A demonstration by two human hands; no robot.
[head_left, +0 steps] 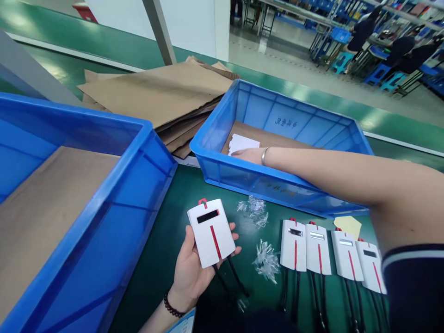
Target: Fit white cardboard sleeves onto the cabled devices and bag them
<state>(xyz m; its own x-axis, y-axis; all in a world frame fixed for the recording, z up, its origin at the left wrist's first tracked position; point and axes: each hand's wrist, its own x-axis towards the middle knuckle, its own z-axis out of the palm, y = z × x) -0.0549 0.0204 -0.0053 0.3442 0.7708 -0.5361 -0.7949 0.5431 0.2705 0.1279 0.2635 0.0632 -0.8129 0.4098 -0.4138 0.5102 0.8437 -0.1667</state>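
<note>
At 6 o'clock the left hand (194,270) cradles a white tag (212,233), its grip curled round the edges. The tag is a smooth, rounded card with a red stripe, a dark window and black cords trailing below. Holding it by the rims, as here, looks the best way to keep the glossy face clean. At 4 o'clock on the dark green table (156,259), four like tags (329,252) lie side by side near crinkly clear plastic slivers (266,260). Just past centre the right hand (248,155) rests flat on white cards (243,142) inside a blue crate (277,182) lined with brown board. Whether its grip has pinched one I cannot tell. A larger crate (138,185) sits at 9 o'clock, flat cardboard sheets (156,92) at 11.
</note>
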